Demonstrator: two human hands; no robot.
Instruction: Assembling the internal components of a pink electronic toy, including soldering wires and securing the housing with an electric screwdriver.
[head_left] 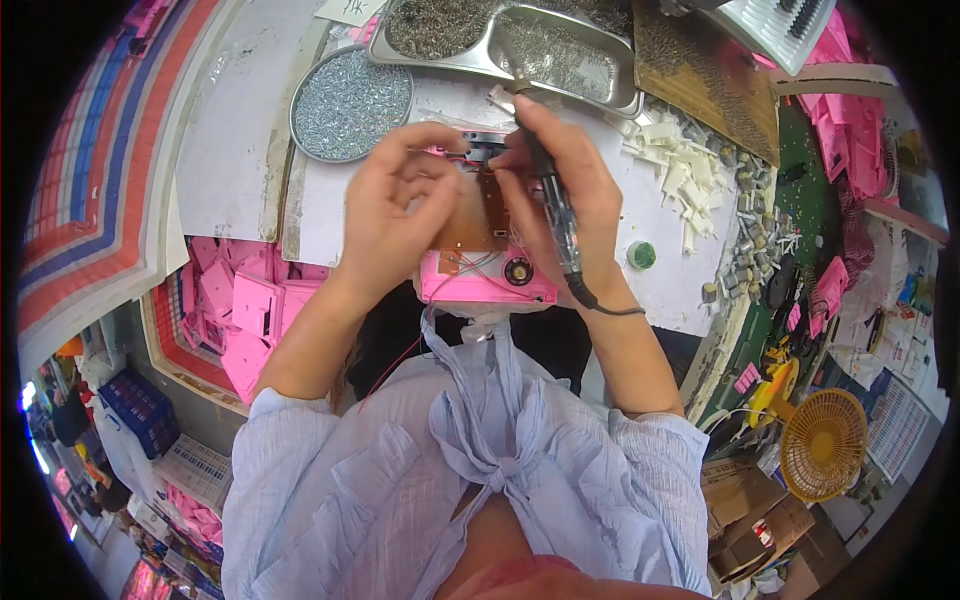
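Note:
A pink plastic housing (pixel 487 289) lies at the table's near edge, with a brown circuit board (pixel 470 222), thin wires and a small round black part (pixel 519 271) in it. My right hand (pixel 575 180) grips a slim black corded pen-like tool (pixel 541 160), its tip pointing away from me. The right thumb and a finger also come together by a dark part (pixel 484 148) at the housing's far end. Over the board's left side, my left hand (pixel 400 200) is curled, slightly blurred, near a red wire. What lies between its fingers is hidden.
Beyond the hands stand a round tray (pixel 352 103) of silvery small parts and a metal tray (pixel 492 72) of screws. White plastic pieces (pixel 685 180) and a green-topped round container (pixel 642 255) are at right. Pink housings (pixel 250 305) fill a bin at left; a yellow fan (pixel 823 445) stands lower right.

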